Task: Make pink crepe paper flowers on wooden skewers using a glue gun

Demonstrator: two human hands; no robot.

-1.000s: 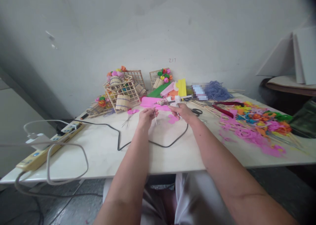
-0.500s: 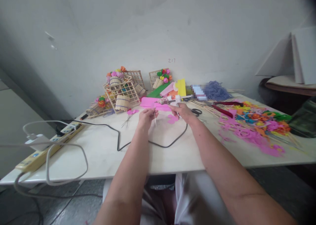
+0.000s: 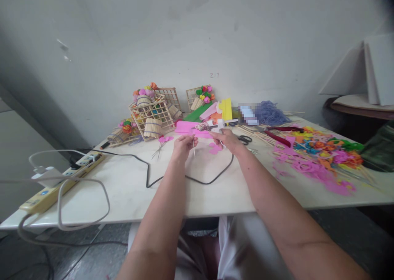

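Observation:
Both my arms reach out over a white table point(image 3: 129, 190). My left hand point(image 3: 182, 145) is closed, pinching a thin wooden stick point(image 3: 193, 148) that points down towards the table. My right hand point(image 3: 229, 140) is wrapped round a white glue gun point(image 3: 219, 127) whose nozzle points left towards the stick's top; its black cord point(image 3: 212, 177) loops across the table. A pink foam cutout point(image 3: 214, 148) lies just below my right hand. A pink foam sheet point(image 3: 186, 127) lies behind the hands.
Stick-built baskets with foam flowers point(image 3: 150, 110) stand at the back. Scissors point(image 3: 245, 139), red pliers point(image 3: 278, 136) and a heap of coloured foam pieces and sticks point(image 3: 320, 155) lie to the right. A yellow power strip point(image 3: 58, 181) with cables sits at the left edge.

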